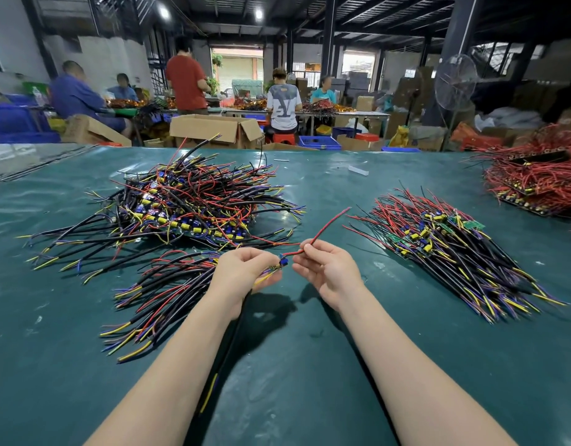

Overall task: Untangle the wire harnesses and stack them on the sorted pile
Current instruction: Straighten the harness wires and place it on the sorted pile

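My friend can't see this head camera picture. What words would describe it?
The left hand grips a wire harness by its board end while the right hand pinches its red wire, above a green table. A tangled pile lies on the left, a neater pile on the right.

The left hand (pixel 242 268) and right hand (pixel 326 272) meet mid-table (pixel 293 365), one harness (pixel 282 263) held between them. From there, the tangled heap (pixel 194 201) lies at eleven o'clock and a small bundle (pixel 155 300) at nine, just beside the left hand. The sorted pile (pixel 448 249) is at three, another heap (pixel 535 181) at two by the far edge, and an open box (pixel 213 130) beyond the table at twelve.
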Tool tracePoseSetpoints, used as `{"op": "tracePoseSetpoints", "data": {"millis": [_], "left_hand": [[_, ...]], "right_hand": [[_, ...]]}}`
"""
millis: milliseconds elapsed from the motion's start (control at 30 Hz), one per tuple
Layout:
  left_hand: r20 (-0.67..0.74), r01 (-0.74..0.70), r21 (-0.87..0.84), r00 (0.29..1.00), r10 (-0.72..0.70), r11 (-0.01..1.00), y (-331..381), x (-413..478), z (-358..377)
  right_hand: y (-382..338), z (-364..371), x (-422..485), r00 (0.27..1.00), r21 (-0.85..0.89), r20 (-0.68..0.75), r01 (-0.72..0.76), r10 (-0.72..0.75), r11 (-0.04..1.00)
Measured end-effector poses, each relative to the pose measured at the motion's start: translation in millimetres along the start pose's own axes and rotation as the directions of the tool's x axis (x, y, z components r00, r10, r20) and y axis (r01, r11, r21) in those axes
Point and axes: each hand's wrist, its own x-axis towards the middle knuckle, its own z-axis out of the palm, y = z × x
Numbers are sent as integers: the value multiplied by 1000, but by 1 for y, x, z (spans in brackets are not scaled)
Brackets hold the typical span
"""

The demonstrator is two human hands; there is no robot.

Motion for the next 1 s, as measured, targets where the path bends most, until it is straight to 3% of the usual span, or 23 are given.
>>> {"op": "tracePoseSetpoints", "data": {"millis": [167,300,467,767,1000], "left_hand": [[14,-12,47,1000,11,999,2,-1,-3],[104,9,186,994,-29,983,5,-2,-5],[269,3,319,958,-94,948,4,-4,-3],[298,-69,456,951,-80,887,4,-4,-9],[363,-104,640,914,-181,761,4,-4,-7]], "right_hand": [[-3,-4,0,998,21,26,-61,61,998],[-5,-5,3,999,120,-45,5,1,993],[-7,-7,4,998,-34,-55,30,-32,999],[-14,-22,7,980,58,-187,77,-65,995],[-11,-18,11,947,-83,-275,152,-169,985]]}}
